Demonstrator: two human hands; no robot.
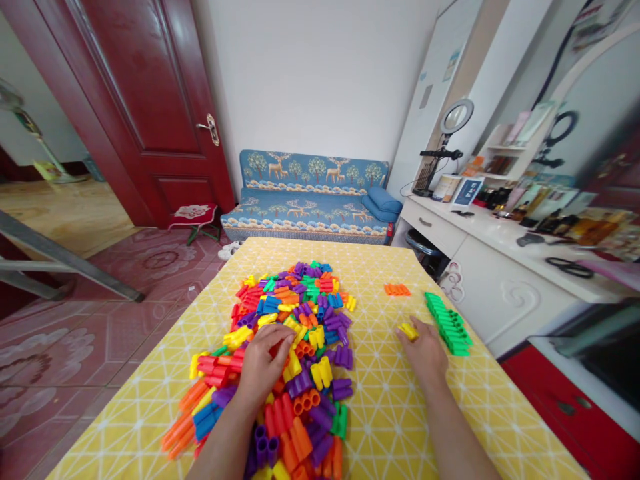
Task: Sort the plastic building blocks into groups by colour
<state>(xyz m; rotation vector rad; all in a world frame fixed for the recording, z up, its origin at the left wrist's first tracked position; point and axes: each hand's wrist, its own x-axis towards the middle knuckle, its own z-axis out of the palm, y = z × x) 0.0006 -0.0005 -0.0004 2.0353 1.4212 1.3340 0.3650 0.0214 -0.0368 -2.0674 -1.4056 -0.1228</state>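
My right hand (pixel 427 350) holds a yellow plastic tube block (pixel 409 331) between thumb and fingers, just above the right part of the table. To its right lies a long row of joined green tube blocks (pixel 447 323). A short orange row of tube blocks (pixel 397 290) rests farther back. Over the middle of a big mixed pile of tube blocks (pixel 300 383) is my left hand (pixel 265 360), its fingers curled and the thumb close to the index finger. Whatever is in its fingertips, if anything, cannot be made out.
The table has a yellow patterned cloth (pixel 385 413). Behind it stands a blue sofa (pixel 310 200). A white dressing table (pixel 500 247) with bottles and a ring light (pixel 456 117) is at the right. At the left are a red door (pixel 150 87) and a small stool (pixel 194 215).
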